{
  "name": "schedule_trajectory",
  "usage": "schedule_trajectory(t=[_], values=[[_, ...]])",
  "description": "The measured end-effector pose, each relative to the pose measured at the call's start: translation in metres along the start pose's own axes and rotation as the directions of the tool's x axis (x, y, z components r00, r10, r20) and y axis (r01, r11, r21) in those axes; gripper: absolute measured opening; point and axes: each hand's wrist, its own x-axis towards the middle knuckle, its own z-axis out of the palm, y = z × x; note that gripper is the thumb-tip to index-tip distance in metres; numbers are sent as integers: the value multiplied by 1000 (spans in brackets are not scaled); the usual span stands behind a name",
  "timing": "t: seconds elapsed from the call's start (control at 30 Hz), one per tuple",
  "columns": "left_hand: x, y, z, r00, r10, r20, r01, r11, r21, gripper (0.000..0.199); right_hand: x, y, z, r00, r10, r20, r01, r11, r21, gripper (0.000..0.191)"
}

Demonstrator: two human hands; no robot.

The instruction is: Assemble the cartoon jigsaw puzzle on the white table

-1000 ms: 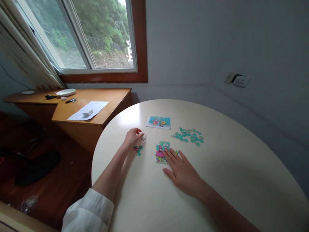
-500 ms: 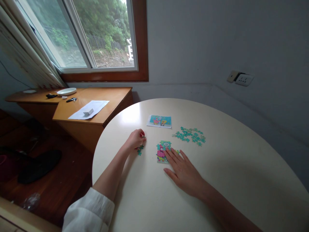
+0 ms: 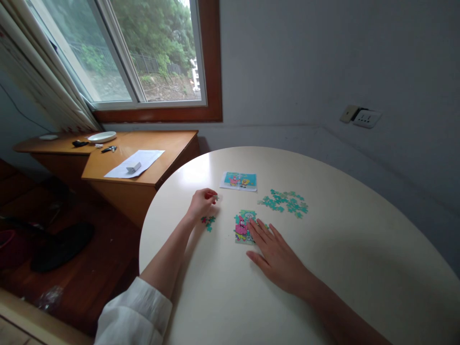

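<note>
My left hand is closed in a pinch on a small jigsaw puzzle piece, raised a little over the table. Below that hand lies a small group of loose puzzle pieces, green with some red. My right hand rests flat, fingers stretched, over the right part of a partly joined puzzle. A pink cartoon starfish and a pale green face show on its uncovered side; my fingers hide the rest. Behind it lies a picture card with cartoon figures on blue.
A spread of loose green puzzle pieces lies right of the card on the round white table. To the left, a wooden desk holds paper, a small white box and a white plate.
My left hand has lifted slightly up and away from the small group of pieces, with a piece now showing at its fingertips. My right hand stays on the joined puzzle.
</note>
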Motion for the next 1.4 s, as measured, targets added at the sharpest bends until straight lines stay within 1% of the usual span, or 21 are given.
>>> schedule_trajectory(t=[0.13,0.2,0.27,0.33,0.47,0.7,1.13,1.4], values=[[1,5,-2,998,-32,-57,14,957,-290,15,0,7,-2,996,20,-92,-10,995,101,57],[1,8,-3,996,-49,-69,21,932,-362,17,0,10,-3,989,41,-139,-19,988,152,57],[0,8,-3,996,-58,-70,26,921,-389,20,0,13,-4,981,63,-182,-26,980,196,57],[0,8,-3,996,-49,-72,17,918,-395,23,0,15,-4,975,90,-205,-40,972,232,56],[1,7,-1,996,-26,-80,-8,917,-398,24,0,16,-4,971,115,-208,-53,959,280,55],[1,9,-1,994,-41,-102,-2,922,-388,25,0,16,-7,960,136,-243,-50,943,330,53],[0,11,-1,995,-12,-95,-25,927,-373,23,0,19,-6,930,132,-342,-7,938,346,48],[0,10,-2,996,0,-87,-33,923,-383,26,0,19,-7,918,135,-373,-5,944,330,45]])
